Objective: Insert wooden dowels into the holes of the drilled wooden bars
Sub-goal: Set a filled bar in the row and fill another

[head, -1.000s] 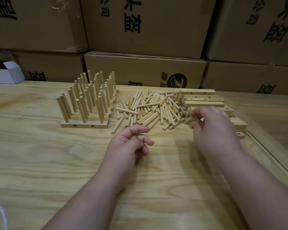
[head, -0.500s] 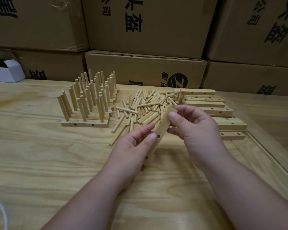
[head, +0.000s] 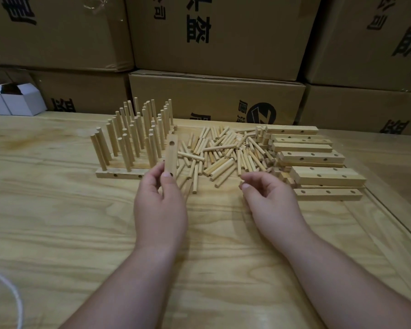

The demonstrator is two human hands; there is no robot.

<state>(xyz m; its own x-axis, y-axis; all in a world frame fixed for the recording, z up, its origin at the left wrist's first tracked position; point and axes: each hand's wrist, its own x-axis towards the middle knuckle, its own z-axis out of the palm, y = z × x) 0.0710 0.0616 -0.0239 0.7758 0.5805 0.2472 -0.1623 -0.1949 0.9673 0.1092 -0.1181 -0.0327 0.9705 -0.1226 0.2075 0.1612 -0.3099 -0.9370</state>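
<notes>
My left hand [head: 160,205] grips a drilled wooden bar [head: 171,155] and holds it nearly upright, holes facing me, just right of the finished bars with standing dowels [head: 133,143]. My right hand [head: 268,198] hovers over the table with loosely curled fingers and holds nothing; it is near the front right edge of the loose dowel pile [head: 223,153]. A stack of drilled bars without dowels [head: 318,162] lies to the right of the pile.
The wooden table [head: 57,222] has a raised strip along its right side. Stacked cardboard boxes [head: 214,100] wall off the back. Small white boxes [head: 22,100] stand at the far left. A white cord [head: 7,290] curls at the lower left.
My right hand took a bar from the stack, passed it to my left hand and let go. The left hand has swung the bar upright toward the left.
</notes>
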